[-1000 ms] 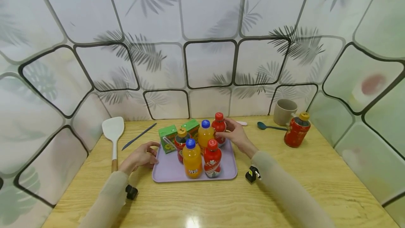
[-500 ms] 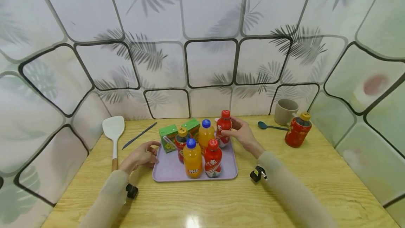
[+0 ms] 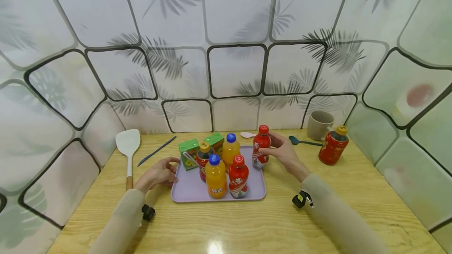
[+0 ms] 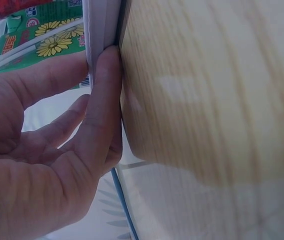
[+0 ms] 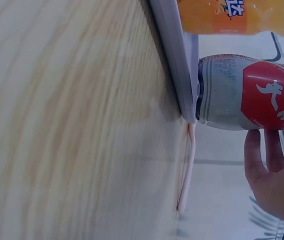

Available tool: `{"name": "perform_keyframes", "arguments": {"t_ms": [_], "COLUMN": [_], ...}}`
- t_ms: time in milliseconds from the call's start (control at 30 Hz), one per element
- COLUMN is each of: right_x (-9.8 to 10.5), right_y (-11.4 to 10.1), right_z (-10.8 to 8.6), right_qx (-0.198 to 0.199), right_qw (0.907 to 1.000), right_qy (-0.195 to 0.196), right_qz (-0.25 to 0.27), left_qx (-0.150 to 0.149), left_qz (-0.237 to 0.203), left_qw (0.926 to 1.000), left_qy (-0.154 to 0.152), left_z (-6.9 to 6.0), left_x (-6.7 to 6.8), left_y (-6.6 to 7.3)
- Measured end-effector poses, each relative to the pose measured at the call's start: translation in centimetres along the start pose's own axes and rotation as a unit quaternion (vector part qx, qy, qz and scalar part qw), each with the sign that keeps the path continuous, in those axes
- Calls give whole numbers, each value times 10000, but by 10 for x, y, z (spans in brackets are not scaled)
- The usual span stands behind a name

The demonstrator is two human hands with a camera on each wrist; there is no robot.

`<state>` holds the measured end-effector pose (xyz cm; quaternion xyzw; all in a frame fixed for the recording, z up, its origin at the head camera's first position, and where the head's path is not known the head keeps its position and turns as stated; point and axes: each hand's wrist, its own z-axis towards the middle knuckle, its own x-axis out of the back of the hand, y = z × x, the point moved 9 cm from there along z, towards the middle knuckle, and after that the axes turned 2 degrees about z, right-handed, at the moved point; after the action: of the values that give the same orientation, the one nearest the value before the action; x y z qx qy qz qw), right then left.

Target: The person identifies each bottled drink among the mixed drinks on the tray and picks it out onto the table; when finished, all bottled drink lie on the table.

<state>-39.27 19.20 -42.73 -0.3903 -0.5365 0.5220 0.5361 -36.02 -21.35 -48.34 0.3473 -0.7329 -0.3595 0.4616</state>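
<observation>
My right hand holds a red bottle with a red cap, at the right edge of a lilac tray. In the right wrist view, the bottle's silver base is close to the tray's rim; whether they touch I cannot tell. My left hand pinches the tray's left rim, thumb and fingers on either side of it in the left wrist view. On the tray stand another red bottle, two orange drink bottles, a dark gold-capped bottle and two green cartons.
A white spatula and a blue stick lie at the left. Behind the tray is a pink spoon. To the right are a teal spoon, a grey cup and a gold-capped red bottle.
My right hand has carried the red bottle rightward, from beside the rear orange bottle to the tray's right edge. The pink spoon's bowl has come into view. My left hand stays put.
</observation>
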Motion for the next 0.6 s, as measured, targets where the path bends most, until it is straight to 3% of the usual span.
{"name": "perform_keyframes", "arguments": {"t_ms": [600], "right_x": [42], "right_y": [1], "right_z": [-30], "right_qx": [-94], "right_qw": [9991], "right_qy": [376], "right_qz": [-180], "left_qx": [157], "left_qz": [95], "left_qw": [9998], "left_qy": [29], "left_z": [1], "left_x": [1], "left_y": [-3]}}
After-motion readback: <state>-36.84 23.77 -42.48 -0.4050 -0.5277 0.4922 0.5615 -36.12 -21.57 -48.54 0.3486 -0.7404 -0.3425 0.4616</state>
